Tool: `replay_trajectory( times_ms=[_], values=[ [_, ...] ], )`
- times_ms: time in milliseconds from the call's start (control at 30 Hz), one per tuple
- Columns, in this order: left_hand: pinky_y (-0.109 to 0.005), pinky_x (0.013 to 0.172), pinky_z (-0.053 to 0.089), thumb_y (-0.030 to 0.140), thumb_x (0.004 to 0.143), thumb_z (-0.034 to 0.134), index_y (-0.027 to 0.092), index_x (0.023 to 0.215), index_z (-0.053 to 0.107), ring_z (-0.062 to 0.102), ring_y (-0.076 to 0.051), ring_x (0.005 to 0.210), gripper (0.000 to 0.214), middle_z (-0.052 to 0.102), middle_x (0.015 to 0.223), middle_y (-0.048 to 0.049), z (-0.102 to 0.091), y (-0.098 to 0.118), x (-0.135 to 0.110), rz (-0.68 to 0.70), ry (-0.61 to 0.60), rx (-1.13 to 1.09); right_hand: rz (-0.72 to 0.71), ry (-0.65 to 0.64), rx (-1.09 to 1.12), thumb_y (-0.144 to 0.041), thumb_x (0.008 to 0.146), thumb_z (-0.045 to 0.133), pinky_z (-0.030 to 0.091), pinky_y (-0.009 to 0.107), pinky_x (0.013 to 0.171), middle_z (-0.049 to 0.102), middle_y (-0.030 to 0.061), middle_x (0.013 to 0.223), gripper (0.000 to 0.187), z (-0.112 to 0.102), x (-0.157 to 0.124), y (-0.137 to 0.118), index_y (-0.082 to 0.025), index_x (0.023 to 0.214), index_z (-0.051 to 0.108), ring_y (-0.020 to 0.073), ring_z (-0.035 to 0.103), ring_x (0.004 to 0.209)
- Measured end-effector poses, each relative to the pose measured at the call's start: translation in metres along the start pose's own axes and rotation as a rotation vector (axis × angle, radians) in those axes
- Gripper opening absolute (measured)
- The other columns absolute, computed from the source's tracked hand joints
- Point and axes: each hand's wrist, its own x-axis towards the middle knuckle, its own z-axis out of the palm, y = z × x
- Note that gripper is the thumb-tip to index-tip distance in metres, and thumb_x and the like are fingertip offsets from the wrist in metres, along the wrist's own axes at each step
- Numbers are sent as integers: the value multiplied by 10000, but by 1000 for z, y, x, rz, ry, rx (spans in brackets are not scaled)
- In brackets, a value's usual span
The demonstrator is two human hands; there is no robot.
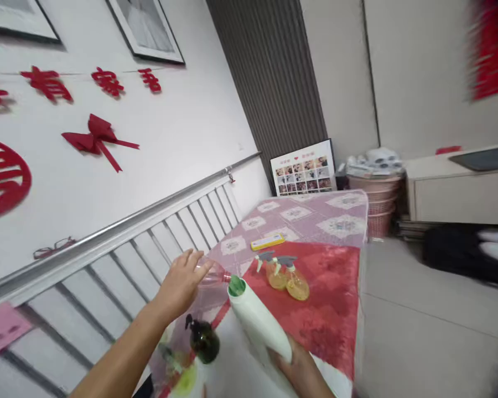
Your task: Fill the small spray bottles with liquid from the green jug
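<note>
My left hand (186, 279) is closed round a clear pink bottle (213, 275) lying on its side in the air, its neck pointing right. That neck meets the open mouth of a large white container (261, 320). Green (236, 286) shows inside the mouth; whether it is liquid or a solid piece I cannot tell. Gripping the container low on its body is my right hand (296, 365), partly hidden behind it. Below the bottle stands a dark pump bottle (205, 341). To the right are two spray bottles (297, 286) with yellow liquid and grey-white trigger heads.
A red cloth (332, 298) covers part of the table's purple patterned tablecloth (294, 214). On it lies a yellow-edged box (268, 242). A white railing (149, 249) runs along the left wall. Pink baskets (379, 204) and a low cabinet (460, 190) stand beyond.
</note>
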Motion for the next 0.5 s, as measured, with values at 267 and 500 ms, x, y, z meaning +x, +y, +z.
replay_trajectory(
  times_ms=[267, 500],
  values=[
    [-505, 986, 404, -11, 687, 531, 281, 1326, 430, 371, -351, 1267, 710, 441, 1376, -110, -6, 0, 0, 9, -6, -1, -28, 26, 33, -364, 760, 551, 533, 342, 824, 752, 107, 1015, 342, 1, 4, -4, -171, 1012, 678, 269, 699, 934],
    [-507, 978, 400, -31, 694, 501, 263, 1330, 438, 372, -357, 1271, 703, 447, 1376, -126, -12, 1, 3, 31, -13, 5, -25, 53, 79, -345, 747, 571, 544, 353, 800, 764, 85, 985, 319, 1, 4, -6, -197, 1001, 693, 272, 710, 894]
  ],
)
